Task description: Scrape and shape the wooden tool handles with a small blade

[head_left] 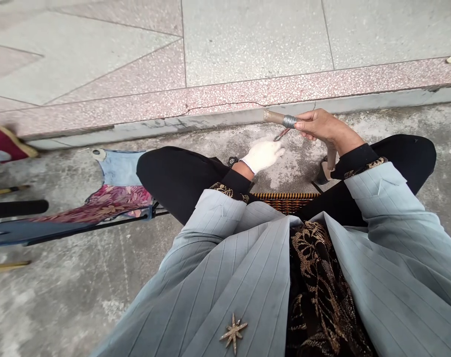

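My left hand [263, 154], in a white glove, is curled closed around a thin, reddish-and-metal tool [282, 134] whose kind I cannot make out. The tool's upper end points toward the underside of a tan, pipe-like stick [273, 117]. Silvery wire [289, 121] is wound tightly around this stick. My bare right hand [316, 125] pinches the stick just right of the winding. Behind my right wrist, a similar tan length [331, 153] slants downward; whether it belongs to the same piece is hidden. Both hands are in front of my knees, above the concrete.
A low ledge [225, 119] with terrazzo tiles runs across in front of me. At left stands a folding seat with floral cloth [117, 201], near a dark red shoe [5, 141]. Woven wicker [287, 201] shows between my legs. Rough concrete [98, 277] lies around me.
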Demonstrator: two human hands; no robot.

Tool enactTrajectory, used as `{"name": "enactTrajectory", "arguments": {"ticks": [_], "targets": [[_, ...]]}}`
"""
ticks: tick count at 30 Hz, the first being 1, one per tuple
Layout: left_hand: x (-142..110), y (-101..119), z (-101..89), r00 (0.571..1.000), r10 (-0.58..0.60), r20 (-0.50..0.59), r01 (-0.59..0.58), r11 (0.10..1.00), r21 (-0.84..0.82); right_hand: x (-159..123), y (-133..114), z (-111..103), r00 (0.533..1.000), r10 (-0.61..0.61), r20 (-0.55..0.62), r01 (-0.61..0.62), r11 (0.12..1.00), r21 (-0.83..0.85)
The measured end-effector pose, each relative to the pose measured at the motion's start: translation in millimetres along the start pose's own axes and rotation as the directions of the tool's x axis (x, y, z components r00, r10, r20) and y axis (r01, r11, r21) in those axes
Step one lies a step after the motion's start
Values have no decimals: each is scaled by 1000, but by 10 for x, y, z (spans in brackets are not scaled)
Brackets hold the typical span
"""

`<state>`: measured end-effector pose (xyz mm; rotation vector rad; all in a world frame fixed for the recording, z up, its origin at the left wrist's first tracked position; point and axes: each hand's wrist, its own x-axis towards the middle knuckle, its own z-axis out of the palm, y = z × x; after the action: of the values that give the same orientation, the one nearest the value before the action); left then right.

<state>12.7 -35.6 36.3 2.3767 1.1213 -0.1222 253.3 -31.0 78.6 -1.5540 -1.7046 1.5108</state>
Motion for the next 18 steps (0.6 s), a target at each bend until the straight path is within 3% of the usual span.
{"name": "enactTrajectory", "arguments": {"ticks": [2, 4, 7, 9, 11, 13, 15, 16, 18], "targets": [[-14, 40, 21, 999, 6, 35, -9, 997, 74, 71, 48, 3, 987, 83, -135, -115, 963, -245], [-35, 83, 45, 997, 33, 65, -43, 985, 168, 122, 54, 30, 973, 121, -198, -206, 841, -500], [-60, 125, 70, 993, 104, 62, -116, 961, 250, 157, 27, 99, 971, 215, -108, -226, 662, -714], [-65, 119, 65, 989, 142, 31, -145, 953, 267, 155, 17, 133, 954, 300, -14, -209, 630, -748], [-60, 83, 41, 989, 150, 10, -148, 953, 263, 129, 14, 133, 911, 388, 139, -172, 664, -727], [-46, 25, 5, 991, 136, 6, -133, 963, 234, 74, -1, 88, 813, 448, 373, -143, 773, -618], [-26, -40, -33, 993, 120, -7, -117, 981, 156, -7, -45, 11, 712, 392, 583, -151, 896, -419], [-13, -70, -50, 994, 109, -22, -106, 989, 99, -52, -78, -31, 702, 311, 641, -154, 945, -289], [12, -109, -74, 994, 86, -63, -87, 996, -9, -135, -150, -98, 793, 96, 601, -94, 995, -35]]}}
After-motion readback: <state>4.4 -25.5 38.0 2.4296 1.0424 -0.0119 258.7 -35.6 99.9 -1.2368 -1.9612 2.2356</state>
